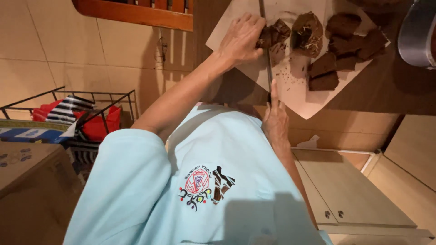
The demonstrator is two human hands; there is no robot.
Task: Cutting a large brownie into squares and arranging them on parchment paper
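Note:
Several dark brown cake pieces lie on a sheet of white paper on a wooden counter. My left hand presses down on one cake piece at the paper's left side. A long thin knife runs across the paper right beside that piece. My right hand grips the knife's handle at the counter's edge, index finger stretched along the blade. Crumbs are scattered on the paper near the blade.
A round metal pan stands on the counter at the far right. Light cabinet doors sit below the counter. On the tiled floor to the left are a black wire rack with red and striped things and a cardboard box.

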